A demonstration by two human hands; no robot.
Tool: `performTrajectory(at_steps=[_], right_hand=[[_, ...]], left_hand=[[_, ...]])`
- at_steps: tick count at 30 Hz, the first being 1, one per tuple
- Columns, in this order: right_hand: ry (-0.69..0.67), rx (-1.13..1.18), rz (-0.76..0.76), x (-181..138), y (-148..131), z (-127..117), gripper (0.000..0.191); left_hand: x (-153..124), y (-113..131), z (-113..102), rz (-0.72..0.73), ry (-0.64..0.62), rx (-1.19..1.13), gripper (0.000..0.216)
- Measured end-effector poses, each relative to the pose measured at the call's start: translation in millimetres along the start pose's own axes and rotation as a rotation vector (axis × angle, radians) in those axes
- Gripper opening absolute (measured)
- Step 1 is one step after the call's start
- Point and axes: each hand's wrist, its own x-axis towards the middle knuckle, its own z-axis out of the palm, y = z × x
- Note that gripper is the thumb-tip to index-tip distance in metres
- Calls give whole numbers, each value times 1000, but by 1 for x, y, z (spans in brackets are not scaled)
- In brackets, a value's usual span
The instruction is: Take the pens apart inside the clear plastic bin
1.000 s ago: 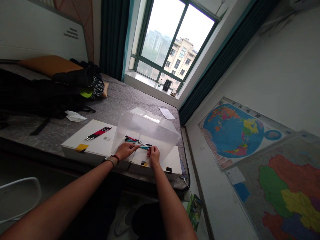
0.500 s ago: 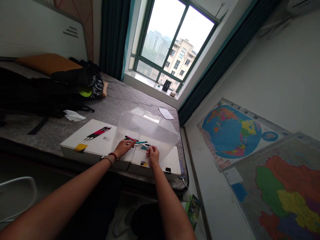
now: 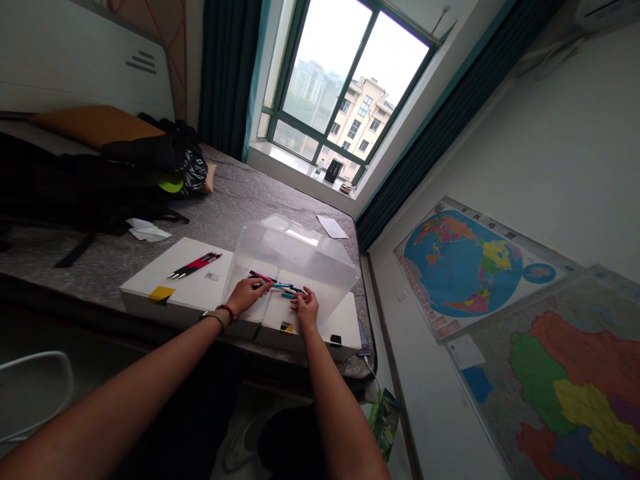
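Observation:
A clear plastic box [image 3: 300,250] lies on its side with its opening toward me. Just inside that opening, several loose pens [image 3: 287,295] in teal, black, red and white lie crossed in a small pile. My left hand [image 3: 245,297] reaches in from the left, its fingers closed on a teal pen [image 3: 283,285] whose tip points right. From the right, my right hand [image 3: 306,311] bends its fingers round the end of a dark pen, partly hidden by the fingertips. Several red-and-black pens [image 3: 195,265] lie side by side left of the plastic box.
White boxes [image 3: 155,272] with yellow and black tape support everything, on a grey mattress [image 3: 240,190]. A crumpled tissue [image 3: 148,231], dark clothing [image 3: 75,193] and a white paper [image 3: 333,227] lie around. A phone [image 3: 364,339] with a cable sits at the right edge; maps hang on the wall.
The pens between my hands have shifted slightly, and the teal pen's angle has changed. My right fingers have opened a little and risen. The red-and-black pens stay put.

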Motion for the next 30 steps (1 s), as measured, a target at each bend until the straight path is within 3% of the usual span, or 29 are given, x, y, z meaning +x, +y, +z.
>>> performTrajectory(at_steps=[7,21,30], right_hand=[[-35,-71,3,0,1,-2,19],[-46,-76,-3,0,-2,0,17],[-49,-81,-5,-2,-4,0,16]], left_hand=[[0,2,1,-45,8,-93,45],[0,3,0,-105,16,-191,45],[6,-4,2,-208,-9,-454,42]])
